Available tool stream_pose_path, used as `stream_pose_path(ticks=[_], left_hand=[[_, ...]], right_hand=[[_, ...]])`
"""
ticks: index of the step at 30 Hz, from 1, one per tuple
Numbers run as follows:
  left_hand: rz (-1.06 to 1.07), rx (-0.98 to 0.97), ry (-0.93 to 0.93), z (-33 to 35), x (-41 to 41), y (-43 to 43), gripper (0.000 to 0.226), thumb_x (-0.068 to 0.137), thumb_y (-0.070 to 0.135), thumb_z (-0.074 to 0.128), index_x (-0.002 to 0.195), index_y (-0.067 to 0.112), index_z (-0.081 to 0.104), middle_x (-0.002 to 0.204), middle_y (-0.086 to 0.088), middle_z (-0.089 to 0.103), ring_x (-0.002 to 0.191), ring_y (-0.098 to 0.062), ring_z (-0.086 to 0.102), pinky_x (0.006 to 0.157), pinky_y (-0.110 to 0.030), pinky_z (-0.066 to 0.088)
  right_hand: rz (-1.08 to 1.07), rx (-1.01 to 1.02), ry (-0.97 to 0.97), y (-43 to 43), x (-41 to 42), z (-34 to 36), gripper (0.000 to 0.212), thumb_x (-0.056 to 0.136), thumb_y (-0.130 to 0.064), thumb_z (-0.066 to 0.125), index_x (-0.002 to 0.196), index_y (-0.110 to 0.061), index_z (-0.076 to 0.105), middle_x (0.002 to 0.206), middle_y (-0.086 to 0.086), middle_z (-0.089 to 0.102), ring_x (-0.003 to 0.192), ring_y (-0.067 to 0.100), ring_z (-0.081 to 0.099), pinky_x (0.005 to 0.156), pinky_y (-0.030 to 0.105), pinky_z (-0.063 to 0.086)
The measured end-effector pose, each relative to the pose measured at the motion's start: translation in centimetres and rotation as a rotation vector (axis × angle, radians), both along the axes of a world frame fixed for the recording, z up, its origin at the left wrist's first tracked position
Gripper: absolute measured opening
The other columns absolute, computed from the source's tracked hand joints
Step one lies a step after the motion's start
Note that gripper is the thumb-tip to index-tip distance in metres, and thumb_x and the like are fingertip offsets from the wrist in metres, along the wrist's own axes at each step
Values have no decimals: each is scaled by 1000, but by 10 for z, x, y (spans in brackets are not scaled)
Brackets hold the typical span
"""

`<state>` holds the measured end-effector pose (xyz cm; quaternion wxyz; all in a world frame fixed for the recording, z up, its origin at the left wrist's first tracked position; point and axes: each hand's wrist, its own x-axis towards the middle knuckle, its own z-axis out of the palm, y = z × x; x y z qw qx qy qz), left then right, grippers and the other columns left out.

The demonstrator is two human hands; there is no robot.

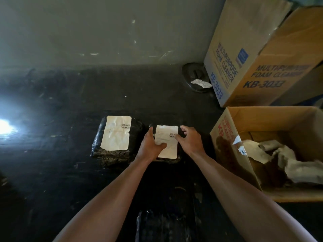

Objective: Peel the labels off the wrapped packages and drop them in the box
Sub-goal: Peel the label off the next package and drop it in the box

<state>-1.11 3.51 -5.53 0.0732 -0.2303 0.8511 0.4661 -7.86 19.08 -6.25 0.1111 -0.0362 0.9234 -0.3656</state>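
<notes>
Dim dark floor (87,172); both hands (151,145) (189,141) spread on black-wrapped package's white paper label (168,137), which might tear if yanked.

Both hands rested on a black-wrapped package (176,158) at centre: the left hand (150,145) pressed its white label (168,145), the right hand (189,139) spread at its right edge. A second labelled package (104,154) lay at nine o'clock; the open box (225,137) holding crumpled labels (279,159) sat at three.

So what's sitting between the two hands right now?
In the head view, the smaller wrapped package with its white label lies between the left hand and right hand; both hands touch that label.
</notes>
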Motion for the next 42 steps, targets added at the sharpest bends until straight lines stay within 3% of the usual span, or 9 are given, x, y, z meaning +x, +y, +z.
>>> stream_pose_path(ticks=[5, 11, 16, 18, 21, 25, 30, 37, 42], left_hand=[[27, -32, -16, -21, -8, 2, 97, 83, 21, 79, 158, 11, 18, 149, -7, 46, 132, -21, 51, 103, -32, 47], [-12, -69, -19, -38, -10, 1, 97, 85, 22, 77, 158, 10, 15, 158, -5, 35, 138, -21, 45, 101, -24, 40], [-15, -71, -28, -44, -7, 4, 99, 83, 27, 80, 158, 13, 17, 160, -3, 31, 138, -22, 45, 107, -38, 46], [-11, -67, -21, -44, -5, 4, 99, 80, 30, 82, 157, 15, 20, 158, -2, 33, 139, -22, 45, 106, -44, 47], [-33, -69, -6, -43, -5, 5, 99, 78, 31, 83, 156, 16, 22, 159, -1, 32, 140, -22, 42, 106, -45, 47], [-21, -89, -7, -47, -5, 8, 107, 80, 31, 82, 159, 12, 14, 167, -2, 12, 151, -21, 19, 118, -45, 31], [19, -96, 3, -52, -6, 11, 110, 79, 31, 83, 159, 8, 11, 167, -4, 12, 153, -18, 9, 122, -40, 21], [44, -104, -6, -57, -7, 15, 111, 78, 32, 83, 159, 11, 11, 167, -1, 11, 153, -18, 12, 122, -43, 23], [49, -109, 7, -57, -6, 15, 111, 77, 33, 84, 159, 11, 13, 166, -2, 13, 152, -20, 15, 120, -46, 28]], right_hand=[[75, 87, 10, -14, -31, -21, 53, 94, -23, 67, 144, -16, 51, 145, 5, 49, 132, 19, 50, 106, 34, 46], [167, 214, 52, -20, -53, -35, 40, 97, -23, 64, 135, -16, 60, 137, 5, 52, 128, 22, 47, 103, 31, 43], [169, 171, 69, -19, -59, -33, 27, 90, -21, 73, 116, -16, 71, 119, 1, 59, 111, 15, 56, 86, 20, 43], [155, 147, 60, -20, -59, -31, 18, 89, -20, 74, 107, -16, 72, 113, 0, 59, 100, 11, 56, 70, 11, 39], [121, 155, 40, -20, -62, -31, 7, 90, -20, 72, 97, -18, 71, 108, -1, 58, 94, 9, 57, 59, 10, 34], [118, 197, -4, -27, -70, -29, 5, 94, -18, 68, 91, -21, 68, 104, -1, 68, 96, 10, 64, 67, 18, 45], [139, 280, -20, -32, -76, -29, 9, 97, -20, 62, 95, -17, 70, 105, 3, 70, 95, 15, 67, 73, 29, 54], [258, 328, 17, -27, -73, -24, 17, 102, -21, 55, 106, -13, 68, 106, 5, 68, 98, 17, 65, 75, 30, 53], [292, 297, 119, -25, -66, -28, 9, 99, -16, 56, 95, -17, 64, 109, 2, 57, 107, 15, 52, 80, 30, 49]])
